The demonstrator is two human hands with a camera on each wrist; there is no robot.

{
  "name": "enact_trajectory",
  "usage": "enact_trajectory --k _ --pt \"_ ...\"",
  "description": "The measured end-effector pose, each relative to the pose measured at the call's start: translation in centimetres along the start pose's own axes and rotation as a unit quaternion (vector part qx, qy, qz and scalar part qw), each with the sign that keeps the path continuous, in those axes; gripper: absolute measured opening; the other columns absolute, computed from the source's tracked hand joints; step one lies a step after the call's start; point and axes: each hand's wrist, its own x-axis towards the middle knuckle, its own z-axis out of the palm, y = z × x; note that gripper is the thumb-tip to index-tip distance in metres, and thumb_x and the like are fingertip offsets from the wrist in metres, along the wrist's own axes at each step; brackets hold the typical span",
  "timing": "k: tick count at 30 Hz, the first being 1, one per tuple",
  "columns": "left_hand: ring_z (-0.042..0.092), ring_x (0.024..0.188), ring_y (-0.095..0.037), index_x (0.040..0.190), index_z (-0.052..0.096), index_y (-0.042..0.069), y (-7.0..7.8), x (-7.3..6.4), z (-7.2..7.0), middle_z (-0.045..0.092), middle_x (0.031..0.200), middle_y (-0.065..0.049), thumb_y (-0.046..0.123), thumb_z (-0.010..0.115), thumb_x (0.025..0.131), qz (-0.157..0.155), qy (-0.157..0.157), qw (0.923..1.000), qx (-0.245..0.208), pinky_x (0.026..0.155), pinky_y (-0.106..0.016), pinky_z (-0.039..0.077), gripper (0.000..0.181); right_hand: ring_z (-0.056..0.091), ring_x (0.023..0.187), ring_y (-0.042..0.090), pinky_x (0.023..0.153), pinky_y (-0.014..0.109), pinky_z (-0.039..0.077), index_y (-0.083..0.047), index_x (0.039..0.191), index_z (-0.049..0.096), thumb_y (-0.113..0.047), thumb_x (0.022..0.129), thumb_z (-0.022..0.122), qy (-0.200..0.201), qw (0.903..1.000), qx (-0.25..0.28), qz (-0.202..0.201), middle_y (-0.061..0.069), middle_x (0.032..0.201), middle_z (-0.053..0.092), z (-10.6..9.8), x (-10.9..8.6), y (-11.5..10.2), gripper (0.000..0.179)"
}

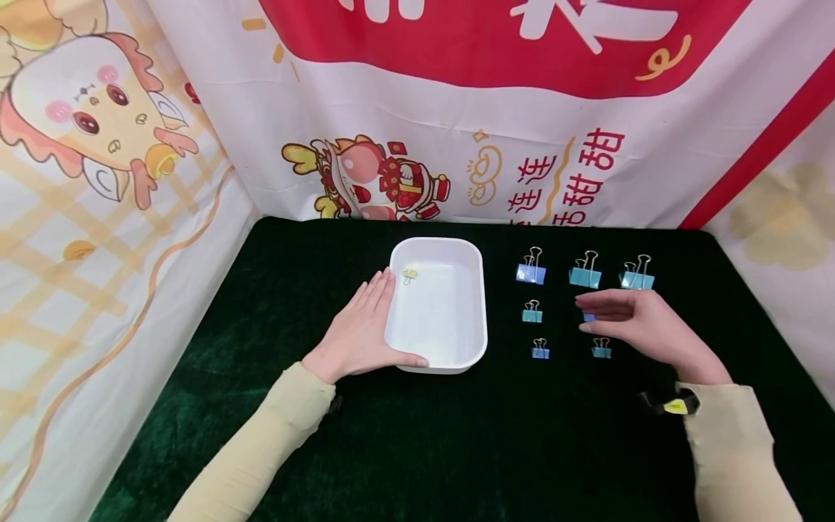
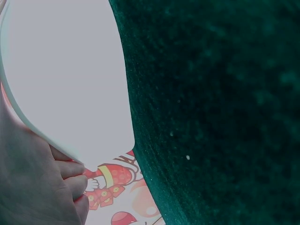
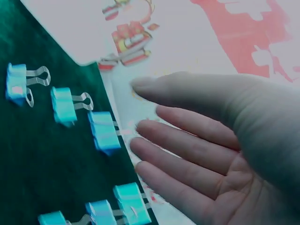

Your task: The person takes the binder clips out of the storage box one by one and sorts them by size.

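Flat fingers of my left hand [image 1: 361,332] rest along the left side of a white plastic tub [image 1: 438,362], the thumb lying over its near rim. A small yellow binder clip [image 1: 409,274] lies inside the tub, against the left wall. My right hand [image 1: 642,322] is held over the binder clips to the right, fingers extended and thumb apart, with nothing between them. Under its fingertips a blue clip [image 1: 589,317] is mostly hidden. Close by are a small teal clip [image 1: 601,352] and a large teal clip [image 1: 585,277]; the right wrist view shows the palm [image 3: 253,197] bare.
More binder clips stand in rows between tub and right hand: a large blue one [image 1: 531,272], a teal one [image 1: 531,316] and a small blue one [image 1: 540,353]. Another large teal clip [image 1: 636,280] is far right. Printed cloth [image 1: 450,101] hangs behind the dark green tabletop [image 1: 457,442].
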Motion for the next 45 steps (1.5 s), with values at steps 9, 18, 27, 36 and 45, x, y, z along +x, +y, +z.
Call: enact_trajectory --k 9,18,27,36,45 --pt "0.005 0.154 -0.020 0.164 0.004 0.009 0.0 0.0 0.0 0.004 0.170 -0.005 0.098 0.055 0.063 0.001 -0.001 1.0000 0.008 0.123 -0.040 0.008 0.144 0.066 0.116 0.029 0.088 0.016 0.052 -0.010 0.131 0.069 -0.034 0.091 0.080 0.024 0.9991 0.028 -0.022 0.007 0.127 0.069 3.2 2.2 -1.5 0.048" --pt "0.004 0.154 -0.020 0.164 0.004 0.009 -0.1 0.0 0.1 0.004 0.170 -0.005 0.094 0.061 0.064 0.001 -0.001 1.0000 0.003 0.123 -0.041 0.007 0.143 0.065 0.117 0.029 0.095 0.043 0.054 -0.012 0.128 0.070 -0.035 0.088 0.083 0.021 0.9960 0.065 -0.057 0.006 0.127 0.069 6.3 4.2 -3.6 0.048" --pt "0.004 0.155 -0.021 0.164 0.003 0.010 -0.2 0.0 0.0 0.002 0.170 -0.005 0.097 0.056 0.064 0.003 -0.003 1.0000 0.007 0.123 -0.041 0.008 0.143 0.065 0.117 0.023 0.099 0.051 0.051 -0.012 0.127 0.071 -0.034 0.084 0.087 -0.004 0.9929 0.075 -0.093 0.002 0.126 0.069 8.9 6.4 -6.4 0.051" --pt "0.003 0.155 -0.021 0.164 0.004 0.008 -0.2 0.1 -0.2 0.002 0.170 -0.006 0.099 0.052 0.063 0.007 -0.006 0.9998 0.016 0.123 -0.041 0.007 0.144 0.065 0.118 0.023 0.099 0.044 0.052 -0.012 0.128 0.071 -0.032 0.085 0.086 -0.029 0.9901 0.037 -0.132 0.005 0.127 0.069 10.9 8.7 -8.8 0.050" --pt "0.004 0.155 -0.022 0.164 0.004 0.008 -0.4 0.1 -0.2 0.004 0.170 -0.008 0.094 0.060 0.065 0.012 -0.005 0.9999 0.009 0.123 -0.041 0.007 0.142 0.065 0.118 0.027 0.098 0.040 0.053 -0.007 0.128 0.071 -0.028 0.085 0.086 -0.036 0.9862 0.031 -0.158 0.009 0.127 0.069 11.8 11.3 -11.2 0.050"
